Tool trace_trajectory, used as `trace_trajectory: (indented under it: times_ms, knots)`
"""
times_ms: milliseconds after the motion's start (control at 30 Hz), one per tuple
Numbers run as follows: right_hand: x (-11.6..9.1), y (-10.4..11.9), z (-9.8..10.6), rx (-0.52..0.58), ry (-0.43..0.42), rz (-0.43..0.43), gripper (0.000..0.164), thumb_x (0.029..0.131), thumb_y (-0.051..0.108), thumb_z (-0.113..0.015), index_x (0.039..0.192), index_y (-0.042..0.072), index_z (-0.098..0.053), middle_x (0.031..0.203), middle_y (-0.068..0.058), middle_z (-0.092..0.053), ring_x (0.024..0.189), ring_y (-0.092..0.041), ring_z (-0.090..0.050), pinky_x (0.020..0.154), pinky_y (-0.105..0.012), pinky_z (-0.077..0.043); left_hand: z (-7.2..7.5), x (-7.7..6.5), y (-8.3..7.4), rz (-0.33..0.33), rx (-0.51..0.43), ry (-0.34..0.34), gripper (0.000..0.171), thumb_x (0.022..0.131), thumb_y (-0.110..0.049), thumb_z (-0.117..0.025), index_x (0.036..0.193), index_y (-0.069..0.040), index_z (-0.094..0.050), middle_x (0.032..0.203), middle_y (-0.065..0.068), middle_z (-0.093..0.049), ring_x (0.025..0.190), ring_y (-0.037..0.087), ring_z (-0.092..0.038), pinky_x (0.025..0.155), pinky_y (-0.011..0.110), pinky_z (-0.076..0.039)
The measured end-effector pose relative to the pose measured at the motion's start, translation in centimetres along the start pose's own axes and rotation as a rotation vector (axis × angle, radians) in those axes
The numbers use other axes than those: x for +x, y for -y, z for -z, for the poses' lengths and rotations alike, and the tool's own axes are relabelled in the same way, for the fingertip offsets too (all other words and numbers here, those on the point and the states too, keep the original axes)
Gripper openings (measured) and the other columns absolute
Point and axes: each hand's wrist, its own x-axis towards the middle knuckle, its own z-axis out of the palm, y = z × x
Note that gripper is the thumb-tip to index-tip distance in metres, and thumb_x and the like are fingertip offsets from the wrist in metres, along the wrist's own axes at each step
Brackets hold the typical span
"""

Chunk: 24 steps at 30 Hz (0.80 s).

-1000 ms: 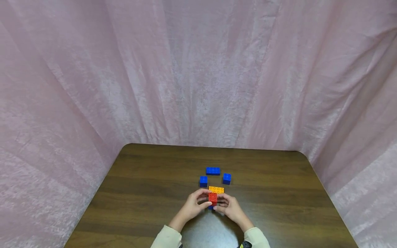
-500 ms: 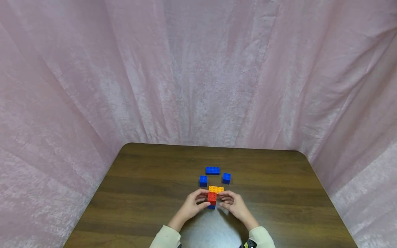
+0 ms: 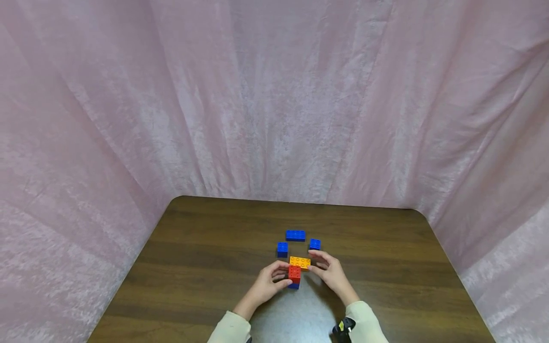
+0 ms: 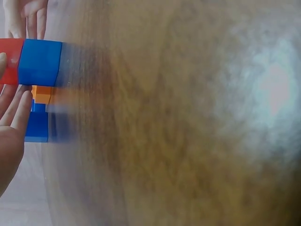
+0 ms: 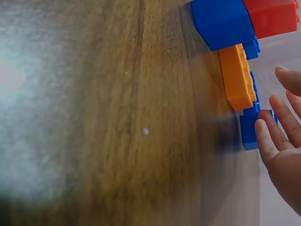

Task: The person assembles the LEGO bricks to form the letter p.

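While left hand (image 3: 266,286) pinches red block (image 3: 294,274), right hand (image 3: 332,275) has fingers apart near yellow block (image 3: 300,262).
Lower centre of frame: red block sits atop blue block (image 4: 40,62).

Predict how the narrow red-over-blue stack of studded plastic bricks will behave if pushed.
The stack should stay fairly stiff: its red brick and lower blue brick have straight, firm-looking walls. It may tip if pushed near the top, as it stands taller than wide. Its flat sides make rolling unlikely.
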Motion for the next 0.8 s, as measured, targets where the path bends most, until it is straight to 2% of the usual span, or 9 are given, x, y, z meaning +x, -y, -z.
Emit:
trace_trajectory:
  times_ms: [100,200,233,367,567,800]
  knots:
    - [0.1,1.4,-0.1,-0.003,0.047,0.014,0.041,0.082,-0.01,-0.069,0.121,-0.007,-0.059,0.119,-0.025,-0.061,0.113,-0.042,-0.055,0.098,-0.055,-0.044,0.1,0.1,0.3,0.0,0.001,0.001,0.032,0.085,0.002,-0.07,0.114,0.004,-0.058,0.111,0.019,-0.064,0.104,0.032,-0.062,0.092,0.042,-0.052]
    - [0.3,1.5,-0.3,0.001,0.079,0.044,0.041,0.082,-0.013,-0.067,0.121,-0.013,-0.056,0.119,-0.033,-0.058,0.112,-0.048,-0.053,0.097,-0.06,-0.042,0.2,0.2,1.2,-0.007,0.005,0.004,0.032,0.085,-0.004,-0.072,0.115,0.001,-0.059,0.112,0.016,-0.064,0.104,0.026,-0.062,0.092,0.035,-0.053]
    - [0.5,1.0,-0.4,-0.013,0.083,0.048,0.041,0.083,-0.012,-0.067,0.122,-0.012,-0.056,0.119,-0.032,-0.058,0.112,-0.048,-0.054,0.097,-0.059,-0.043,0.2,0.3,1.8,-0.009,0.009,0.005,0.033,0.085,-0.006,-0.072,0.115,-0.001,-0.059,0.112,0.015,-0.064,0.104,0.024,-0.062,0.091,0.034,-0.053]
    - [1.1,-1.1,-0.7,-0.042,0.066,0.036,0.04,0.082,-0.007,-0.071,0.12,-0.007,-0.06,0.119,-0.026,-0.062,0.11,-0.041,-0.057,0.095,-0.053,-0.047,0.2,0.3,1.8,-0.034,0.021,0.012,0.033,0.086,-0.006,-0.072,0.115,0.0,-0.059,0.112,0.016,-0.064,0.104,0.024,-0.063,0.09,0.035,-0.054]
    - [1.2,-1.5,-0.9,-0.114,0.062,-0.02,0.039,0.081,-0.001,-0.075,0.118,0.0,-0.065,0.118,-0.018,-0.064,0.107,-0.034,-0.06,0.093,-0.047,-0.05,0.2,0.2,1.6,-0.022,0.019,0.014,0.033,0.086,-0.006,-0.072,0.115,-0.001,-0.059,0.112,0.015,-0.064,0.104,0.025,-0.063,0.091,0.032,-0.053]
    - [1.4,-1.7,-1.1,-0.178,0.061,-0.007,0.036,0.079,-0.001,-0.077,0.113,0.001,-0.067,0.112,-0.016,-0.065,0.101,-0.032,-0.062,0.089,-0.047,-0.053,0.2,0.2,1.5,0.006,0.019,0.01,0.032,0.086,-0.006,-0.072,0.115,-0.002,-0.059,0.113,0.013,-0.065,0.105,0.025,-0.062,0.091,0.032,-0.053]
